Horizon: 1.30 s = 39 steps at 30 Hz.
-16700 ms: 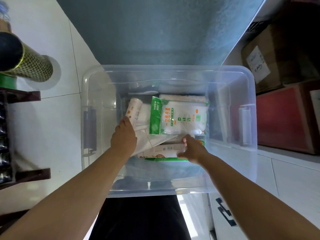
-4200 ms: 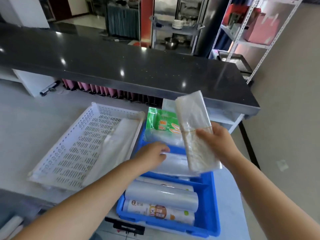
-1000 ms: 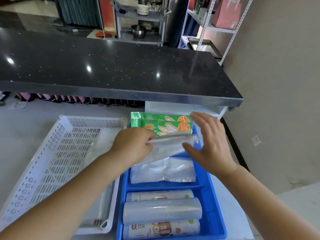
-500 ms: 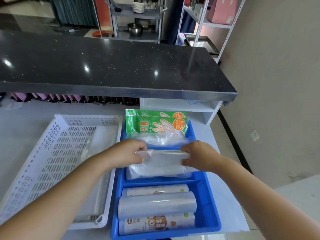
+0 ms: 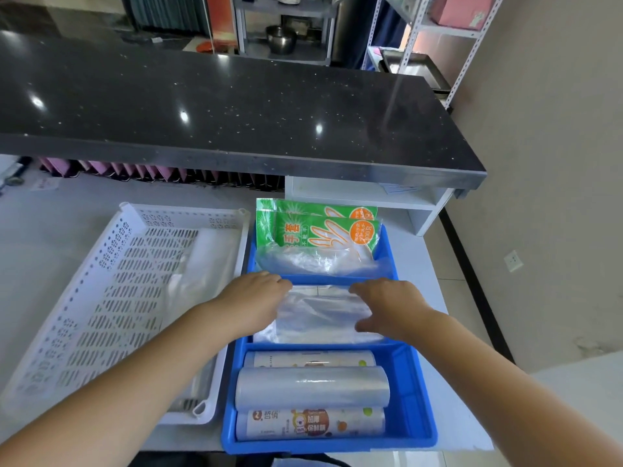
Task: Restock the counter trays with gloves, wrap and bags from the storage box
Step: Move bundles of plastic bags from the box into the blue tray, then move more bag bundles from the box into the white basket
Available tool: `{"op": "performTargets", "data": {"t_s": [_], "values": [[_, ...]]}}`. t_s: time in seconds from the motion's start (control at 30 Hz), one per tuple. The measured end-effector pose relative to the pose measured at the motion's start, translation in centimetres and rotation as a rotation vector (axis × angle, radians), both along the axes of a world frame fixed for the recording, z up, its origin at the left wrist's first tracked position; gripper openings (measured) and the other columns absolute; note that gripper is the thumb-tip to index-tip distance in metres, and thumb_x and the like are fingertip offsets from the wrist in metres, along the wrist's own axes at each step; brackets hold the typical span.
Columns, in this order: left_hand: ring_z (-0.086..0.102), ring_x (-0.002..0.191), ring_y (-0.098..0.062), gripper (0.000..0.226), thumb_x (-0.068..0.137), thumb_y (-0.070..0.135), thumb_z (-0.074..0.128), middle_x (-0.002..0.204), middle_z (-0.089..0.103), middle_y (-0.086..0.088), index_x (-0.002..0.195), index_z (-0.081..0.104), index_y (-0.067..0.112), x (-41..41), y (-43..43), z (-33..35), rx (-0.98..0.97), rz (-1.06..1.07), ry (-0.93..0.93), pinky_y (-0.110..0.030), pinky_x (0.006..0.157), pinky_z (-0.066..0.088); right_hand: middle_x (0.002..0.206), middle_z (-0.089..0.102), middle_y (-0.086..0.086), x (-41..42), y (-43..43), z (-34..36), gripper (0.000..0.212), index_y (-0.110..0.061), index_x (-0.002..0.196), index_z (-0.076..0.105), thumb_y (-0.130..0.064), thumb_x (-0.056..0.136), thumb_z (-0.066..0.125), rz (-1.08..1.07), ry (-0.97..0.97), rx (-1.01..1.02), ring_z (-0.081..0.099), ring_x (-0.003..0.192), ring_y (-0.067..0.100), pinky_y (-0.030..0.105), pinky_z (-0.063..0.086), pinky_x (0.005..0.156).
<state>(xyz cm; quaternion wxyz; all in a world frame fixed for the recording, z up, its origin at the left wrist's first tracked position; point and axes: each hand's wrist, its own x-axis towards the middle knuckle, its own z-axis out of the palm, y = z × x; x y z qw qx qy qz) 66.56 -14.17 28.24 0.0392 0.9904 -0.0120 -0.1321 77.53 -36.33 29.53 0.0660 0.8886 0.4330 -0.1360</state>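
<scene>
A blue divided tray (image 5: 409, 392) sits on the grey counter. Its far compartment holds green glove packs (image 5: 317, 230). A stack of clear plastic bags (image 5: 318, 315) lies flat in the middle compartment. The near compartment holds three wrap rolls (image 5: 312, 387). My left hand (image 5: 254, 303) rests palm down on the left end of the bag stack. At the stack's right end my right hand (image 5: 387, 306) lies on it, fingers spread. Neither hand grips anything.
A white perforated tray (image 5: 101, 298) lies left of the blue tray, with clear plastic bags (image 5: 202, 274) along its right side. A black raised countertop (image 5: 219, 106) overhangs the back. A white shelf unit (image 5: 414, 203) stands behind the blue tray. Metal racks stand far back.
The bag stack, pinched between both hands above the middle compartment half a second ago, now lies flat in it. Both hands have opened and rest on top of it.
</scene>
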Motion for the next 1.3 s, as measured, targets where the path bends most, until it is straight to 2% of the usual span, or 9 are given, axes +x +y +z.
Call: {"op": "performTargets", "data": {"t_s": [0.13,0.27,0.43,0.53,0.67,0.8,0.93,1.17,1.3], "values": [[0.052,0.114,-0.023,0.042,0.081,0.021,0.057,0.123,0.056,-0.001,0.122,0.049,0.018,0.0,-0.3,-0.1,-0.107,0.036,-0.057,-0.036,0.09,0.044,0.127,0.058,0.0,0.1,-0.6,0.0,0.049,-0.028,0.132,0.044,-0.043,0.087,0.058,0.016,0.032,0.097,0.056,0.11,0.022,0.035,0.05,0.087],[0.054,0.106,-0.022,0.033,0.081,0.026,0.058,0.116,0.057,-0.001,0.111,0.052,0.016,0.7,-0.8,-0.7,-0.13,0.066,0.008,-0.036,0.083,0.047,0.125,0.059,0.0,0.1,-0.3,-0.5,0.041,-0.028,0.129,0.047,-0.038,0.091,0.054,0.018,0.066,0.087,0.055,0.112,0.022,0.035,0.046,0.093],[0.056,0.096,-0.022,0.021,0.084,0.025,0.055,0.107,0.062,-0.001,0.104,0.054,0.02,1.3,-0.4,-0.8,-0.147,0.079,0.132,-0.027,0.066,0.036,0.119,0.062,0.003,0.4,-0.7,-0.8,0.039,-0.025,0.125,0.051,-0.04,0.09,0.054,0.031,0.051,0.015,0.055,0.109,0.023,0.034,0.044,0.093],[0.055,0.104,-0.02,0.034,0.079,0.021,0.061,0.111,0.06,0.003,0.113,0.054,0.024,0.9,0.1,-0.2,-0.125,0.036,0.0,-0.028,0.076,0.04,0.123,0.056,0.004,0.7,-1.0,-0.8,0.048,-0.023,0.13,0.047,-0.041,0.087,0.058,0.094,-0.037,0.075,0.049,0.113,0.024,0.036,0.043,0.093],[0.045,0.101,-0.012,0.043,0.068,0.03,0.071,0.101,0.045,0.013,0.107,0.053,0.031,-0.5,0.5,0.3,-0.144,-0.002,-0.18,-0.02,0.078,0.025,0.124,0.05,0.004,0.5,-1.3,-1.0,0.062,-0.023,0.134,0.042,-0.041,0.08,0.067,0.213,-0.063,0.194,0.049,0.11,0.025,0.035,0.045,0.089],[0.04,0.1,-0.014,0.041,0.065,0.043,0.072,0.097,0.048,0.011,0.099,0.053,0.029,-1.6,0.3,-0.3,0.015,-0.049,-0.06,-0.024,0.087,0.027,0.119,0.046,0.001,0.3,-1.2,-1.6,0.062,-0.026,0.126,0.04,-0.041,0.075,0.072,0.214,0.096,0.139,0.054,0.099,0.024,0.036,0.05,0.078],[0.04,0.105,-0.017,0.047,0.066,0.046,0.074,0.103,0.051,0.005,0.101,0.053,0.022,-1.6,-0.2,-1.0,0.169,-0.066,-0.059,-0.027,0.093,0.026,0.113,0.046,0.002,0.4,-0.9,-2.5,0.058,-0.025,0.118,0.039,-0.04,0.073,0.074,0.246,0.097,0.103,0.054,0.094,0.023,0.037,0.052,0.074],[0.048,0.109,-0.016,0.026,0.081,0.018,0.061,0.105,0.061,0.004,0.107,0.061,0.021,-4.0,-0.4,0.8,0.049,0.143,-0.202,-0.026,0.093,0.032,0.11,0.056,0.003,0.0,0.6,-1.3,0.045,-0.02,0.118,0.047,-0.045,0.084,0.06,0.303,-0.006,0.131,0.059,0.094,0.026,0.033,0.047,0.068],[0.056,0.092,-0.017,0.018,0.082,0.02,0.057,0.097,0.065,0.003,0.098,0.063,0.019,-8.5,0.4,3.1,0.114,0.319,-0.362,-0.027,0.073,0.033,0.107,0.061,0.006,-2.4,4.2,0.8,0.034,-0.014,0.115,0.054,-0.037,0.09,0.05,0.458,-0.142,0.165,0.057,0.097,0.028,0.036,0.048,0.074]]}}
